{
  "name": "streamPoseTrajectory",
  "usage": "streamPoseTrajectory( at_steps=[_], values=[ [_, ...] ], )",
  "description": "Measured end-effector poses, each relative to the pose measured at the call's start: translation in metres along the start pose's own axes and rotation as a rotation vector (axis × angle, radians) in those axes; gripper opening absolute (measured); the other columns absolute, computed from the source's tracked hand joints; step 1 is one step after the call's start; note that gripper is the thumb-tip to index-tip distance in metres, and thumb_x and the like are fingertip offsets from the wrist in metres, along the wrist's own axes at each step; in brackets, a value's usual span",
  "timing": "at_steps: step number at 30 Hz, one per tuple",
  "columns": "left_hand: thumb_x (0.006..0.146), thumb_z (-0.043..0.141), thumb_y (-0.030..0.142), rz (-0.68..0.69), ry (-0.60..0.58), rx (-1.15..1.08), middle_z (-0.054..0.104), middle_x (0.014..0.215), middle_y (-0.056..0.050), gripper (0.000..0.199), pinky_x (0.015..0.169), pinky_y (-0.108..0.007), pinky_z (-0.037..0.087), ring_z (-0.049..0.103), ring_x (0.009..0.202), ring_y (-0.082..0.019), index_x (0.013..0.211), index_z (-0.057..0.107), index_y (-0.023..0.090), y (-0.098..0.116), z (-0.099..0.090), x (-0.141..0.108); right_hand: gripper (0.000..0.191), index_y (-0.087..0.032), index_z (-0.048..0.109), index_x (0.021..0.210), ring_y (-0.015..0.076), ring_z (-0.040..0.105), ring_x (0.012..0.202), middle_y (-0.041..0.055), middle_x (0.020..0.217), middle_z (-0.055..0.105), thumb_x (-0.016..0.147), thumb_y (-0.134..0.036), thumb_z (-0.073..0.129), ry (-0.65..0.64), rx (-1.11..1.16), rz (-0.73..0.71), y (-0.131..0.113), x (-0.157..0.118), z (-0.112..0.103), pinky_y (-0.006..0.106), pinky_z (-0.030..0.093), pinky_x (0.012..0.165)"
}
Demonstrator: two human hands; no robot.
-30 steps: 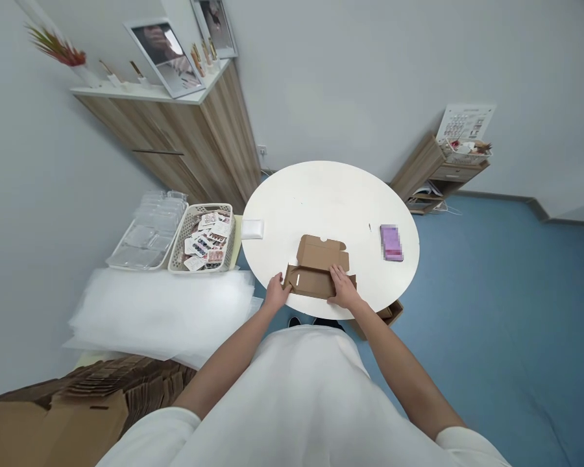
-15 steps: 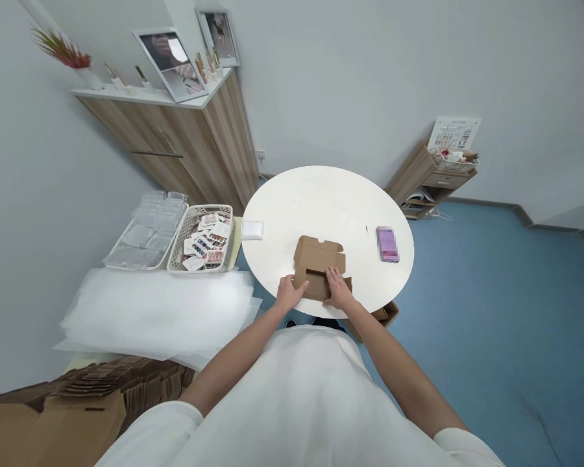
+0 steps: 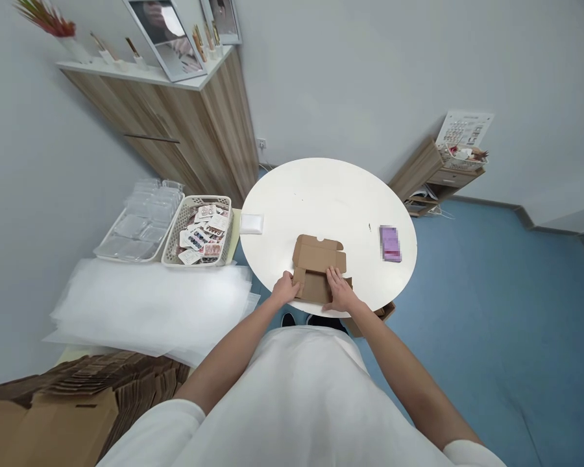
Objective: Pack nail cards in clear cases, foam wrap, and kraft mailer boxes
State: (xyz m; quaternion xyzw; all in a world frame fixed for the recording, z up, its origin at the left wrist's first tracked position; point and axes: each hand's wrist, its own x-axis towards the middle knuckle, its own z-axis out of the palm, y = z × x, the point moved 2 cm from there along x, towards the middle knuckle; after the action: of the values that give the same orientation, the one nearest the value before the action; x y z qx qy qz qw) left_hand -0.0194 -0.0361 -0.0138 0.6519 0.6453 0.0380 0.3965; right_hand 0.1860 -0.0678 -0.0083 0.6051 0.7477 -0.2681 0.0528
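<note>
A brown cardboard mailer box (image 3: 317, 282) lies near the front edge of the round white table (image 3: 331, 188), its lid folded back away from me. My left hand (image 3: 286, 288) is closed on the box's left side, thumb over the inner flap and fingers on the outside. Flat across the right side lies my right hand (image 3: 340, 292), fingers stretched out and thumb apart toward the front edge. It covers part of the right flap. Little shows in the box's inside between my hands.
A white packet (image 3: 252, 224) lies at the table's left, a pixelated purple item (image 3: 390, 244) at its right. Left of the table are a basket of printed cards (image 3: 202, 237), clear plastic cases (image 3: 139, 227), translucent sheets (image 3: 150, 305) and stacked flat cardboard (image 3: 53, 415).
The view has shifted slightly. My left thumb has drawn back to the left, and the left inner flap shows more plainly. My right hand stays on the right side.
</note>
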Motion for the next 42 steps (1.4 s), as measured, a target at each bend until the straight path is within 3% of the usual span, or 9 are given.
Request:
streamPoseTrajectory(
  at_steps=[11,16,19,22,28,32,35,38,42],
  values=[
    [0.078,0.039,0.02,-0.058,0.012,0.181,0.061,0.087,-0.013,0.029,0.064,-0.033,0.041,0.059,0.083,-0.027,0.106,0.038,0.013,0.008,0.005,0.0,0.127,-0.015,-0.009,0.138,0.032,-0.005,0.133,0.015,0.146,-0.003,0.047,-0.048,0.074,-0.001,0.042,-0.034,0.003,0.008,-0.003,0.048,0.019,0.103],
    [0.073,0.052,0.048,0.169,0.051,0.068,0.05,0.113,-0.013,0.078,0.078,-0.034,0.041,0.052,0.102,-0.027,0.133,0.014,0.016,0.011,-0.008,-0.007,0.124,-0.017,-0.009,0.138,0.0298,-0.005,0.134,0.0125,0.146,-0.001,0.05,-0.044,0.074,-0.004,0.035,-0.057,0.007,0.01,-0.007,0.048,0.017,0.103],
    [0.053,0.066,0.058,0.253,-0.041,0.146,0.044,0.119,-0.012,0.109,0.079,-0.035,0.041,0.05,0.104,-0.03,0.137,0.007,0.023,0.014,-0.014,-0.006,0.122,-0.017,-0.008,0.138,0.0284,-0.004,0.134,0.0114,0.147,0.0,0.051,-0.042,0.074,0.0,0.033,-0.064,0.008,0.011,-0.01,0.048,0.017,0.103],
    [0.044,0.071,0.057,0.247,-0.129,0.238,0.044,0.115,-0.012,0.12,0.075,-0.036,0.043,0.054,0.096,-0.031,0.138,0.004,0.025,0.016,-0.016,0.0,0.121,-0.018,-0.004,0.139,0.0276,-0.003,0.134,0.0109,0.147,0.001,0.05,-0.04,0.075,0.0,0.035,-0.078,0.005,0.009,-0.013,0.046,0.017,0.104],
    [0.046,0.071,0.055,0.242,-0.117,0.229,0.042,0.115,-0.011,0.121,0.074,-0.035,0.043,0.052,0.098,-0.031,0.139,0.0,0.026,0.017,-0.01,0.007,0.114,-0.021,0.005,0.139,0.0331,-0.01,0.132,0.0105,0.146,-0.007,0.051,-0.055,0.07,0.275,0.18,0.125,0.014,-0.015,-0.016,0.056,0.005,0.102],
    [0.047,0.071,0.055,0.219,-0.085,0.216,0.041,0.116,-0.012,0.119,0.074,-0.035,0.043,0.052,0.099,-0.03,0.138,0.001,0.026,0.018,-0.005,0.004,0.098,-0.019,0.003,0.139,0.0293,0.024,0.129,0.0151,0.143,0.018,0.066,-0.06,0.054,0.346,0.771,0.492,0.037,-0.035,-0.002,0.045,0.032,0.097],
    [0.048,0.07,0.055,0.194,-0.093,0.228,0.041,0.116,-0.012,0.117,0.074,-0.034,0.043,0.053,0.097,-0.03,0.138,0.002,0.026,0.02,0.0,0.0,0.087,-0.017,0.014,0.138,0.0242,0.046,0.115,0.0143,0.131,0.041,0.07,-0.058,0.051,0.328,1.132,0.6,0.042,-0.041,0.006,0.035,0.044,0.085],
    [0.046,0.07,0.056,0.185,-0.109,0.235,0.041,0.118,-0.013,0.118,0.073,-0.034,0.043,0.054,0.097,-0.03,0.138,0.001,0.026,0.022,0.006,-0.006,0.069,-0.018,0.037,0.128,0.0222,0.05,0.109,0.0109,0.121,0.051,0.07,-0.053,0.053,0.344,1.157,0.541,0.035,-0.039,0.006,0.031,0.044,0.081],
    [0.045,0.072,0.054,0.197,-0.122,0.218,0.041,0.118,-0.013,0.12,0.073,-0.034,0.043,0.054,0.098,-0.031,0.138,0.001,0.027,0.027,0.013,-0.011,0.046,-0.018,0.051,0.111,0.0187,0.056,0.091,0.0075,0.105,0.058,0.071,-0.041,0.053,0.371,0.841,0.476,0.025,-0.033,0.007,0.028,0.043,0.072]
  ],
)
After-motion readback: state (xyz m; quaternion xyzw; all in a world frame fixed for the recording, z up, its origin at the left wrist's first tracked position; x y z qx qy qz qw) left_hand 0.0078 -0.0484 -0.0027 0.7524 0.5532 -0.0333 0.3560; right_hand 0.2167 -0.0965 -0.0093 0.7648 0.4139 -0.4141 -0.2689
